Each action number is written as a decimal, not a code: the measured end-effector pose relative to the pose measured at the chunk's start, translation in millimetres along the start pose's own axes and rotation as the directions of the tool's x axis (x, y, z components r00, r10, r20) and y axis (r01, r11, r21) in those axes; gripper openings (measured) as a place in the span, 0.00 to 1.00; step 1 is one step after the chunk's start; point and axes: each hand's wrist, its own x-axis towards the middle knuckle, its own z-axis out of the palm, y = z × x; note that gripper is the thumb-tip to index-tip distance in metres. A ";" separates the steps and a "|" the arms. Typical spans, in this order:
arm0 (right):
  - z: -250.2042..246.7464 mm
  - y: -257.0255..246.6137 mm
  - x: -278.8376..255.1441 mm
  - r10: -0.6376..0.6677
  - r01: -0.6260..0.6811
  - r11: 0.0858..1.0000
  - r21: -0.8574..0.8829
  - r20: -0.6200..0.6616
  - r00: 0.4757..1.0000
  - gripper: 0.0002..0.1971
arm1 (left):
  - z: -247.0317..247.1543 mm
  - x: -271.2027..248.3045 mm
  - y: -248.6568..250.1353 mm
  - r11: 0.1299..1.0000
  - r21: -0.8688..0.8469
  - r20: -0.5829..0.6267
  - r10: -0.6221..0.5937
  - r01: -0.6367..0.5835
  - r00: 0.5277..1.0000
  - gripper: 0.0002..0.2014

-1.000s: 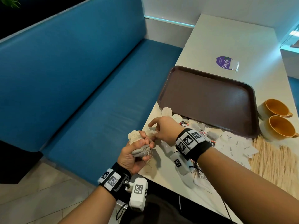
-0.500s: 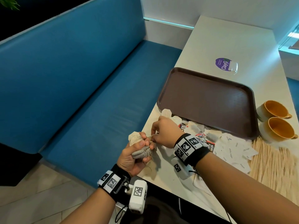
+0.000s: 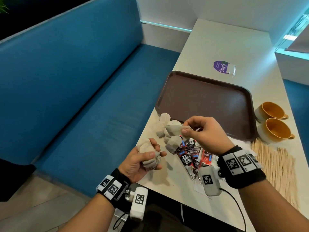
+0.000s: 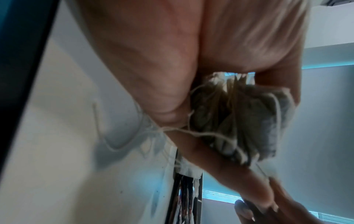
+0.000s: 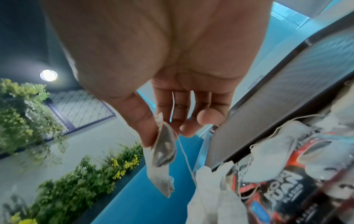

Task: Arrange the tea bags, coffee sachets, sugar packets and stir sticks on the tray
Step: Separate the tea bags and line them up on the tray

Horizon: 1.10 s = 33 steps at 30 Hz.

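**Two hands gathering tea bags beside a bare brown tray**

Two bare hands work at the near edge of a white table (image 3: 217, 47), seen from a head-worn camera looking down. The left hand (image 3: 138, 162) is curled tight around a bunch of tea bags (image 3: 148, 151), their strings trailing loose below the fist; the left wrist view shows the same crumpled bundle (image 4: 239, 121) wedged between palm and fingers. The right hand (image 3: 204, 133) is raised just above the table, thumb and forefinger pinching a single tea bag (image 3: 173, 129) by its top corner, the other fingers loosely spread. In the right wrist view that tea bag (image 5: 162, 154) hangs down from the pinch, its string dangling.

Several loose tea bags (image 3: 164, 124) lie in a heap on the table just under and left of the right hand, touching the tray's near edge. Dark and red coffee sachets (image 3: 189, 153) lie just nearer the person, partly under the right wrist. The brown tray (image 3: 209, 101) sits beyond the hands with nothing on it. Pale stir sticks (image 3: 274, 164) are spread on the table to the right, near white sugar packets (image 3: 240, 143), mostly hidden by the right wrist.

Two orange-lined cups (image 3: 274, 121) stand side by side right of the tray. A blue bench (image 3: 75, 81) runs along the table's left side.
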 end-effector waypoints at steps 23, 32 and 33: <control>26.4 1.0 -11.5 0.047 -0.193 0.944 0.266 0.473 0.880 0.03 | 23.8 19.3 -18.7 0.956 0.025 -0.008 -0.292 0.292 0.956 0.46; 26.1 9.0 -11.3 0.064 -0.069 0.997 0.021 0.196 0.979 0.03 | 21.2 20.1 -19.4 0.965 0.184 0.047 -0.199 0.187 0.979 0.30; 25.8 10.8 -12.2 0.069 -0.077 0.996 0.042 0.172 0.983 0.03 | 20.1 20.5 -19.4 0.966 0.185 0.034 -0.191 0.181 0.981 0.28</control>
